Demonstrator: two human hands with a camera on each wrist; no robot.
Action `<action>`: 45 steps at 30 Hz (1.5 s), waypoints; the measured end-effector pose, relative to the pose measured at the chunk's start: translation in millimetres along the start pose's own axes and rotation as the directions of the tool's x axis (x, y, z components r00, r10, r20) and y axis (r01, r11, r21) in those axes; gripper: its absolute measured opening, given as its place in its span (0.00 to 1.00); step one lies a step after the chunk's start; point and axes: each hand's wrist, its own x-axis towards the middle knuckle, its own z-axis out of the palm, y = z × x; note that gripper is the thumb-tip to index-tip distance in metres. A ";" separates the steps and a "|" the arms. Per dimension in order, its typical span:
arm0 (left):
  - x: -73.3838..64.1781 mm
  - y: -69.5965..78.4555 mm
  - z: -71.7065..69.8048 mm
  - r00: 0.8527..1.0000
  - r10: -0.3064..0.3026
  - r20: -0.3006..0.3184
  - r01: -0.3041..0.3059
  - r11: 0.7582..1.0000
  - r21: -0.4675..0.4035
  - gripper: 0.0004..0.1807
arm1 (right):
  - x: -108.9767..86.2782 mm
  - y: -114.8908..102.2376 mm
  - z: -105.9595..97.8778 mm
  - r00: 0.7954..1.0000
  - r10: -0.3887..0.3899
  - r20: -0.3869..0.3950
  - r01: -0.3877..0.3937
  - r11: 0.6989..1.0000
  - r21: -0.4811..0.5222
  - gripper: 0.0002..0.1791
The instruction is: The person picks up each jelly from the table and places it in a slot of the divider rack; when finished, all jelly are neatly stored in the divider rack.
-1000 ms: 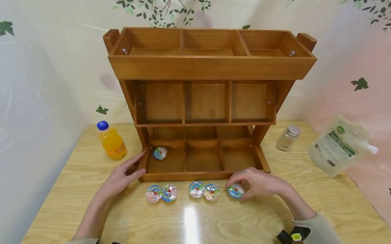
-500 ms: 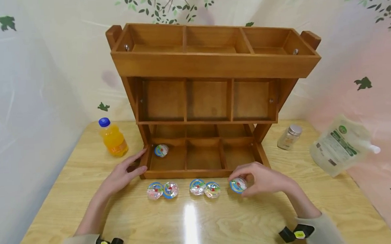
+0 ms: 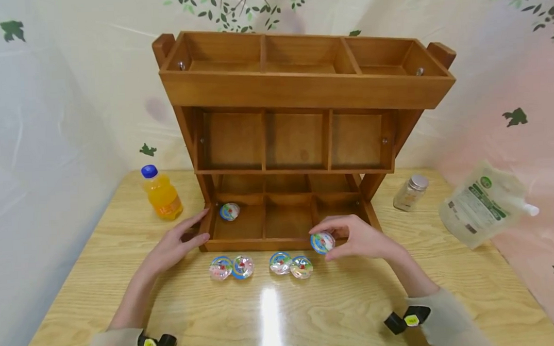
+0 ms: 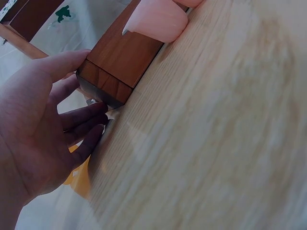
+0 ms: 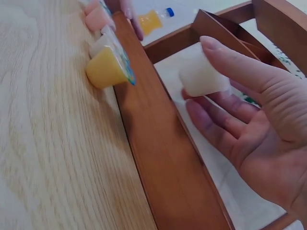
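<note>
My right hand pinches a small white jelly cup between thumb and fingers, its printed round lid facing up in the head view. The cup is lifted over the front edge of the wooden shelf rack's bottom tray. With thumb and fingers, my left hand touches the tray's left front corner. One jelly cup sits in the bottom-left compartment. On the table before the rack, two pink cups lie at left. A whitish cup and a yellow cup lie nearer the middle.
The rack's middle tier and top tier each have three compartments. An orange juice bottle stands left of the rack. To the right are a glass jar with a silver lid and a spouted pouch.
My right hand has lifted the jelly cup off the table and carried it left and towards the tray. The left hand has stayed at the tray's corner.
</note>
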 end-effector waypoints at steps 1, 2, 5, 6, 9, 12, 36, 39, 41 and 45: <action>0.0 0.2 -0.1 1.000 0.000 0.002 0.000 1.000 -0.002 0.37 | 3.0 -0.9 1.4 1.000 0.008 -0.012 -0.008 1.000 0.006 0.29; -0.2 0.5 -0.3 1.000 0.000 0.003 0.000 1.000 -0.001 0.37 | 6.0 -2.1 3.0 1.000 0.015 -0.026 -0.015 1.000 0.009 0.30; -0.7 1.7 -1.1 1.000 -0.002 0.006 0.002 1.000 0.000 0.37 | 16.6 -4.9 7.8 0.997 0.031 -0.077 -0.031 1.000 0.003 0.30; -0.9 2.1 -1.4 1.000 -0.003 0.008 0.003 1.000 0.000 0.37 | 20.6 -5.9 9.3 0.995 0.040 -0.092 -0.040 0.999 0.005 0.31; -1.2 3.7 -2.2 1.000 -0.006 0.007 0.005 1.000 0.002 0.37 | 34.9 -7.5 13.6 0.989 0.068 -0.131 -0.068 0.998 0.002 0.33; -1.3 4.9 -2.6 1.000 -0.007 0.008 0.007 1.000 0.005 0.37 | 50.7 -9.2 18.0 0.984 0.094 -0.149 -0.095 0.996 0.001 0.34; -0.2 4.2 -1.6 1.000 -0.009 0.010 0.009 1.000 0.007 0.37 | 147.8 -9.6 50.8 0.991 0.096 -0.096 -0.113 0.973 -0.201 0.29; -2.3 3.3 -1.8 1.000 -0.027 0.007 0.027 1.000 0.015 0.37 | 157.3 -10.4 57.1 0.995 0.090 -0.046 -0.099 0.958 -0.269 0.29; -2.4 2.5 -1.7 0.999 -0.040 0.009 0.040 0.999 0.019 0.38 | 161.8 -10.7 60.0 0.996 0.088 -0.017 -0.089 0.945 -0.314 0.28; -0.5 1.6 -0.7 0.999 -0.052 0.015 0.052 0.998 0.020 0.39 | 168.0 -10.8 63.2 0.996 0.083 0.022 -0.068 0.921 -0.383 0.27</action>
